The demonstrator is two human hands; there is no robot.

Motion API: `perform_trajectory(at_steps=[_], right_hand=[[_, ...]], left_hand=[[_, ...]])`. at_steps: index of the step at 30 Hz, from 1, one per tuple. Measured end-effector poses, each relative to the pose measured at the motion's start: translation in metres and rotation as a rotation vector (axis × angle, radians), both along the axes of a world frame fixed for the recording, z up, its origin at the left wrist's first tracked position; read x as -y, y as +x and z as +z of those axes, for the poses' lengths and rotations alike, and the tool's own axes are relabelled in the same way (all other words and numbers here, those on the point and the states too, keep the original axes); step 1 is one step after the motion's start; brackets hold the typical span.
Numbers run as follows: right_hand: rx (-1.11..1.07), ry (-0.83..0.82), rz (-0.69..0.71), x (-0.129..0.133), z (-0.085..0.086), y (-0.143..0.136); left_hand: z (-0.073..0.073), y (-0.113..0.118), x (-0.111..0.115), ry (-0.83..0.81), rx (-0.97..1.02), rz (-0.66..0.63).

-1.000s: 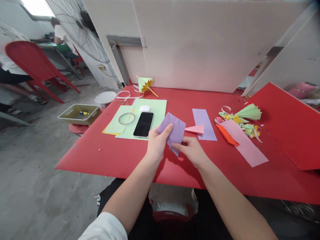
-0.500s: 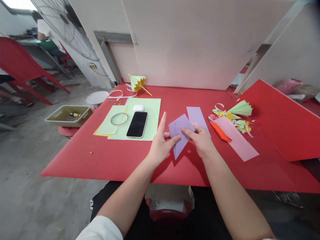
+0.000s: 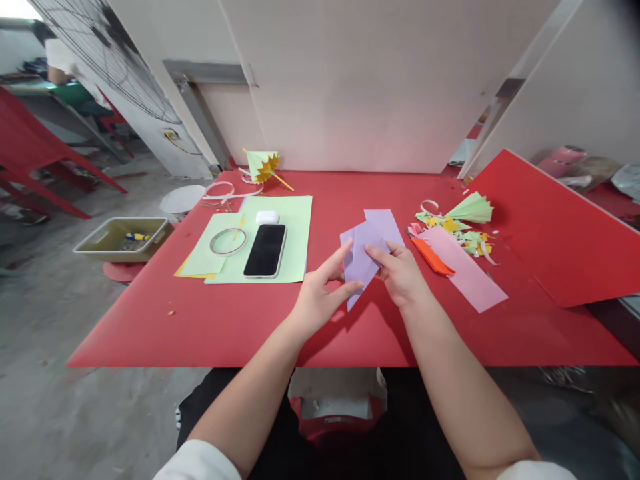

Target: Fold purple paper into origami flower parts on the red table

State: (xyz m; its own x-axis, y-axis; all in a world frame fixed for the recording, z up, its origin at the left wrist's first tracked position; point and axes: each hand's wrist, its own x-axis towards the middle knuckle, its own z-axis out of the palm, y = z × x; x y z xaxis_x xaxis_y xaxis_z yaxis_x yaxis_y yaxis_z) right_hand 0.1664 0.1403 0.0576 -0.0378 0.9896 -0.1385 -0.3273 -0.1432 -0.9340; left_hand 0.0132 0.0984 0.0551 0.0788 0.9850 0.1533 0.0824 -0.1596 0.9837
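Observation:
A folded purple paper point(image 3: 361, 257) is held above the red table between my two hands, its pointed end toward me. My left hand point(image 3: 323, 293) has its thumb and fingers on the paper's left side. On the right side, my right hand point(image 3: 401, 270) pinches the paper between thumb and fingers. Behind it lies a flat purple strip point(image 3: 387, 223). To the right are an orange cutter point(image 3: 434, 258) and a pink paper strip point(image 3: 473, 277). A black-screened phone point(image 3: 265, 251) rests on green sheets point(image 3: 296, 233) at the left.
On the red table point(image 3: 200, 333) are a tape ring point(image 3: 228, 252), a white case point(image 3: 267, 217), a small paper umbrella point(image 3: 263, 165) and paper scraps point(image 3: 475, 241). A large red board point(image 3: 560, 233) stands at the right. A bin point(image 3: 123, 250) sits beyond the left edge.
My left index finger has come down from pointing up onto the purple paper, and the paper's upper left part has shifted. The whole view has moved slightly.

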Motion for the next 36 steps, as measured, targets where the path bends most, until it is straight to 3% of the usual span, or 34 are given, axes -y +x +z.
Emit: perform_trajectory(at_steps=[3, 9, 16, 21, 24, 29, 33, 36], right_hand=[[-0.016, 0.003, -0.065, -0.002, 0.000, 0.002], [-0.038, 0.012, -0.118, -0.004, 0.002, 0.006], [-0.042, 0.024, -0.135, -0.005, 0.001, 0.009], [0.051, 0.115, -0.172, -0.005, -0.001, 0.007], [0.151, 0.172, -0.129, -0.003, -0.001, 0.003], [0.252, 0.137, 0.124, 0.001, 0.001, 0.003], [0.248, 0.108, 0.219, 0.003, 0.004, 0.005], [0.190, 0.064, 0.191, 0.004, 0.007, 0.003]], left_hand=[[-0.001, -0.001, -0.001, 0.019, -0.116, -0.067], [0.001, -0.001, 0.000, -0.023, -0.163, -0.167], [0.000, -0.004, -0.002, 0.022, -0.207, -0.195], [-0.002, -0.004, -0.004, 0.004, -0.018, -0.269], [-0.006, -0.002, -0.006, -0.035, 0.143, -0.179], [-0.009, -0.002, -0.010, -0.022, 0.222, 0.021], [-0.005, -0.005, -0.010, -0.015, 0.177, 0.039], [-0.001, -0.006, -0.006, -0.027, 0.089, 0.011]])
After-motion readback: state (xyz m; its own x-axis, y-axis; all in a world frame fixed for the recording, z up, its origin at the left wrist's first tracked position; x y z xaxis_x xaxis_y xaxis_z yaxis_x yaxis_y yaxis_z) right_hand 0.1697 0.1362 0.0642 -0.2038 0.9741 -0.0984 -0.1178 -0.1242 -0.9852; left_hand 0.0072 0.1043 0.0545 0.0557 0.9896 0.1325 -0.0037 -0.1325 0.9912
